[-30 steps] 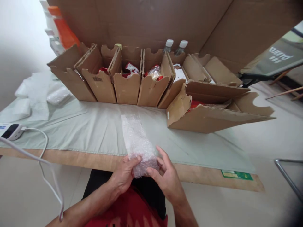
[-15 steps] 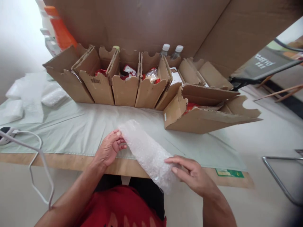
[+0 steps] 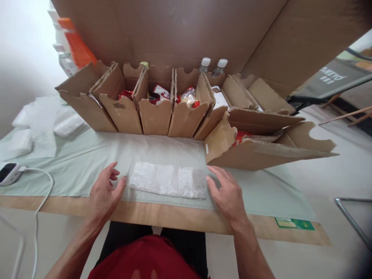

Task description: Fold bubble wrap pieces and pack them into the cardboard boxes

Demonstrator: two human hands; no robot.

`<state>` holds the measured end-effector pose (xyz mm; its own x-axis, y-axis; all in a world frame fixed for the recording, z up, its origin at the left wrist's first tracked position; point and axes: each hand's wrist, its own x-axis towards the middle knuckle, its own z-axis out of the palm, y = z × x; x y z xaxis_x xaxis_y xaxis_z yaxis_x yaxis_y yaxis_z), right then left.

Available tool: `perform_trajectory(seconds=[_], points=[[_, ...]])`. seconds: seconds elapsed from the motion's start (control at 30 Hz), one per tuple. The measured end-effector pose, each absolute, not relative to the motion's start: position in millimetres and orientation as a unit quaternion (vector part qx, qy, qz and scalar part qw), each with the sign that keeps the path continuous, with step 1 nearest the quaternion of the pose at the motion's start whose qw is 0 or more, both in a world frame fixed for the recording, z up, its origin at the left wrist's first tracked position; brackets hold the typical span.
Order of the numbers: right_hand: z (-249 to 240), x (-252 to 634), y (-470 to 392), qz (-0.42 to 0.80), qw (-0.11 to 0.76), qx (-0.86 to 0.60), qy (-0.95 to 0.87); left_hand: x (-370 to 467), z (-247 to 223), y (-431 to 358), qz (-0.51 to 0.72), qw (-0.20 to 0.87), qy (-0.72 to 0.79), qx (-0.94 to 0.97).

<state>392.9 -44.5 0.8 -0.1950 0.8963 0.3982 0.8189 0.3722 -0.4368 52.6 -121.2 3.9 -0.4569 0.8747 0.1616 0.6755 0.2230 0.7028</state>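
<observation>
A strip of clear bubble wrap (image 3: pixel 167 180) lies flat and crosswise on the pale green cloth (image 3: pixel 87 162) near the table's front edge. My left hand (image 3: pixel 104 192) rests open just left of the strip, its thumb close to the strip's left end. At the right end sits my right hand (image 3: pixel 226 192), also open, with its fingers spread and touching or nearly touching that end. Neither hand holds anything.
A row of open cardboard boxes (image 3: pixel 154 104) with red and white packets stands behind the strip. A larger box (image 3: pixel 255 143) lies tipped at the right. Two bottles (image 3: pixel 213 66) stand at the back, an orange bottle (image 3: pixel 76 42) at the left. Folded bubble wrap (image 3: pixel 68 124) and a white charger (image 3: pixel 10 173) lie left.
The strip was held lengthwise at the table edge, then turned between my hands. Now it lies flat and crosswise on the cloth, and both hands have let go and opened beside it.
</observation>
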Motion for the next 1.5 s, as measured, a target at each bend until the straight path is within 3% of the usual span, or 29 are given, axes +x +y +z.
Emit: perform_trajectory(seconds=[0.1, 0.23, 0.37, 0.57, 0.73, 0.87, 1.0, 1.17, 1.5], points=[[-6, 353, -62, 0.062, 0.323, -0.503, -0.799, 76, 1, -118, 0.349, 0.045, 0.665, 0.659], [-15, 292, -71, 0.11, 0.214, -0.42, -0.875, 110, -20, -109, 0.239, 0.003, 0.579, 0.779], [-37, 321, -75, 0.1, 0.149, -0.449, -0.876, 109, -45, -113, 0.153, -0.015, 0.595, 0.789], [-45, 438, -94, -0.041, 0.188, -0.607, -0.771, 102, -48, -117, 0.133, -0.002, 0.604, 0.786], [-22, 378, -103, -0.025, 0.255, -0.532, -0.807, 109, -34, -119, 0.178, -0.004, 0.621, 0.764], [-23, 324, -99, 0.066, 0.185, -0.432, -0.88, 106, -30, -123, 0.162, 0.034, 0.606, 0.778], [-38, 367, -100, 0.034, 0.196, -0.495, -0.846, 94, -35, -122, 0.149, 0.086, 0.576, 0.799], [-31, 425, -101, -0.008, 0.261, -0.552, -0.792, 82, -31, -123, 0.245, 0.053, 0.59, 0.768], [-35, 357, -41, 0.05, 0.195, -0.6, -0.775, 60, -16, -112, 0.156, 0.038, 0.75, 0.642]])
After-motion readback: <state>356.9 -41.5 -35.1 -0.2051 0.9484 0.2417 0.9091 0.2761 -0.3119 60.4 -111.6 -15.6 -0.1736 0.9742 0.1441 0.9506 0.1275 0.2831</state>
